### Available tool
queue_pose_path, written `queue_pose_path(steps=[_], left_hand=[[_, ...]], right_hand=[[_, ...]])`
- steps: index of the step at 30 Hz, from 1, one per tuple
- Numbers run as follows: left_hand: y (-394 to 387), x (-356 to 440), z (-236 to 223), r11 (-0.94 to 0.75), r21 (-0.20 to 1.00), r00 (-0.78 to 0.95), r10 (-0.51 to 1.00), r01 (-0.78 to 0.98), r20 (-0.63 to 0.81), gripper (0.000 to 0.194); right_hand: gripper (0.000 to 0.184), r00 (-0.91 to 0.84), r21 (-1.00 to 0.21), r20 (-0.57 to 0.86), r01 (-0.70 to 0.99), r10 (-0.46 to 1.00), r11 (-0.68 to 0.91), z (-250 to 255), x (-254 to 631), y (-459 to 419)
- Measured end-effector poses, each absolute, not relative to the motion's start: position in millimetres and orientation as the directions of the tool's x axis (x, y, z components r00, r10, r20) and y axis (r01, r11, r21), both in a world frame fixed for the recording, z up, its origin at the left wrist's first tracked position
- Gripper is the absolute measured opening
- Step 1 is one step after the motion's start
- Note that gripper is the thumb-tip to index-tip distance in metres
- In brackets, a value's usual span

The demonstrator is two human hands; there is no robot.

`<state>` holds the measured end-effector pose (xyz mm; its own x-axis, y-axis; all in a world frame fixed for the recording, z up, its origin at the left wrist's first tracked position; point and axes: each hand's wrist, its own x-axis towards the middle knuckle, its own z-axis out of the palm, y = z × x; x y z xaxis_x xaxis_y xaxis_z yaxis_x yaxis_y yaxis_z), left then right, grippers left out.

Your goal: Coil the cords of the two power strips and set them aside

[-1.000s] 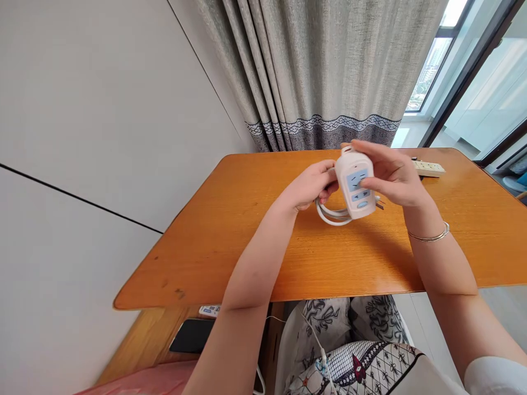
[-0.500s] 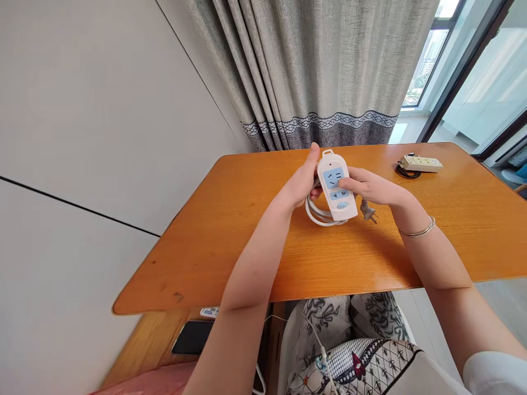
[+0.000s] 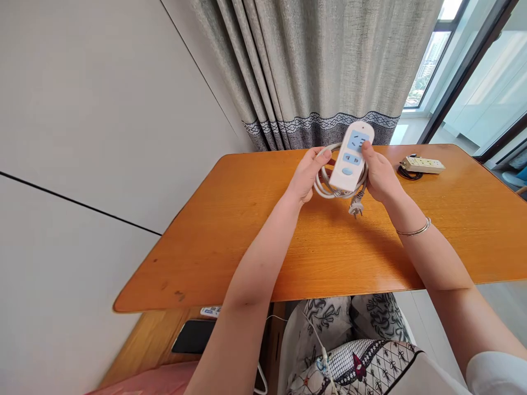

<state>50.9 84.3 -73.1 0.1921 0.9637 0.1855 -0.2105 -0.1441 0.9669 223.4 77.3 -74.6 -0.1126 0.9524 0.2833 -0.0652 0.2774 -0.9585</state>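
Observation:
A white power strip [image 3: 338,176] with pale blue socket panels is held up above the wooden table, tilted with its top to the right. My right hand [image 3: 379,171] grips its right side, thumb lying on the upper socket panel. The strip's grey-white cord [image 3: 321,185] is coiled behind it, and my left hand [image 3: 309,171] is closed round the left side of that coil. Below the strip dangles the plug [image 3: 355,208], its prongs pointing down. The fingers behind the strip are mostly hidden.
On the right of the table [image 3: 197,241] lies a second, cream power strip [image 3: 424,164] with a black cord [image 3: 408,173]. A grey curtain [image 3: 337,66] hangs behind the far edge. A dark phone [image 3: 193,336] rests on a lower wooden surface at left.
The power strip has risen and moved right, and its top now leans right. My left hand has shifted from the strip's edge to the cord coil. The plug hangs more directly under the strip.

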Motion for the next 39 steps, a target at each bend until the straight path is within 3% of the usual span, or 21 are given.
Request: queue_pose_path(steps=[3,6,13,17,22,24,28,31,35,39], left_hand=[[83.2,60.4,-79.0,-0.224,0.956,0.089,0.966,-0.188,0.244,0.061],[82.6,66.3,-84.3,-0.312,0.943,0.026,0.948,-0.112,0.317,0.070],[77.1,70.5,-91.9,-0.409,0.889,-0.010,0.908,0.204,0.420,0.066],[74.3,77.8,-101.1,-0.321,0.882,0.083,0.946,0.346,0.312,0.070],[74.8,85.3,-107.9,-0.259,0.932,0.152,0.962,0.254,0.226,0.041],[72.9,88.8,-110.0,-0.210,0.946,0.250,0.957,0.248,0.147,0.040],[63.6,97.9,-118.1,-0.135,0.940,0.523,0.850,0.315,-0.054,0.060],[57.7,102.0,-124.0,-0.226,0.884,0.634,0.767,0.409,-0.097,0.070],[56.6,100.8,-128.7,-0.283,0.837,0.683,0.717,0.469,-0.140,0.060],[55.5,93.9,-138.4,-0.284,0.816,0.682,0.710,0.504,-0.174,0.049]], right_hand=[[0.085,-0.035,-0.962,0.270,-0.041,0.962,0.269,-79.7,224.6,86.6],[0.086,-0.081,-0.967,0.254,-0.038,0.964,0.251,-85.4,225.6,90.9],[0.076,-0.071,-0.991,0.135,-0.026,0.988,0.134,-95.6,241.8,99.4],[0.072,0.004,-0.992,0.125,-0.024,0.992,0.125,-102.5,254.2,109.2],[0.063,0.001,-0.993,0.104,-0.057,0.995,0.104,-116.0,267.6,112.7],[0.057,-0.003,-0.998,0.058,-0.027,0.998,0.058,-120.0,280.5,108.4],[0.051,-0.014,-0.983,-0.062,0.172,0.998,-0.059,-121.4,327.5,91.4],[0.038,-0.016,-0.927,-0.181,0.335,0.983,-0.165,-121.2,376.4,77.8],[0.031,0.147,-0.764,-0.371,0.514,0.917,-0.391,-124.6,443.0,66.3],[0.032,0.230,-0.702,-0.364,0.570,0.903,-0.428,-122.7,489.7,59.9]])
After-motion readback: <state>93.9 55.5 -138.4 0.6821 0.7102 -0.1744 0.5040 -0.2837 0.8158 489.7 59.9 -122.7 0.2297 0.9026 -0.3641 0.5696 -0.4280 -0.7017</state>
